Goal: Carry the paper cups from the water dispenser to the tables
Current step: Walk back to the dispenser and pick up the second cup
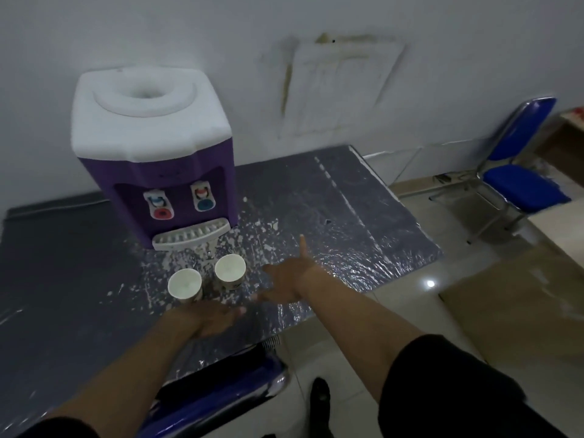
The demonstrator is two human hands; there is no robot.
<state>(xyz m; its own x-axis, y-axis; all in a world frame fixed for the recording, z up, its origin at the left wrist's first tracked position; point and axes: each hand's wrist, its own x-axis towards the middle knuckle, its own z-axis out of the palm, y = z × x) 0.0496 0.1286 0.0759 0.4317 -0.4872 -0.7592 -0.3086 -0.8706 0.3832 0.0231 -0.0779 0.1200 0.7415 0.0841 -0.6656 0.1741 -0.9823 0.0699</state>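
Note:
Two white paper cups stand upright on the dark table (pixel 363 216), in front of the purple and white water dispenser (pixel 151 153). The left cup (pixel 185 285) is nearer to me; the right cup (pixel 230 270) stands just behind it. My left hand (pixel 211 320) hovers open, palm down, just below the left cup. My right hand (pixel 287 279) reaches in to the right of the right cup with fingers spread and one finger pointing up. Neither hand touches a cup.
The table's foil-like cover is flecked with white and wet spots. A blue chair (pixel 518 172) stands by the wall at the right. Another blue chair (pixel 227 393) is tucked under the table's near edge. Cardboard sheets (pixel 521 311) lie on the tiled floor.

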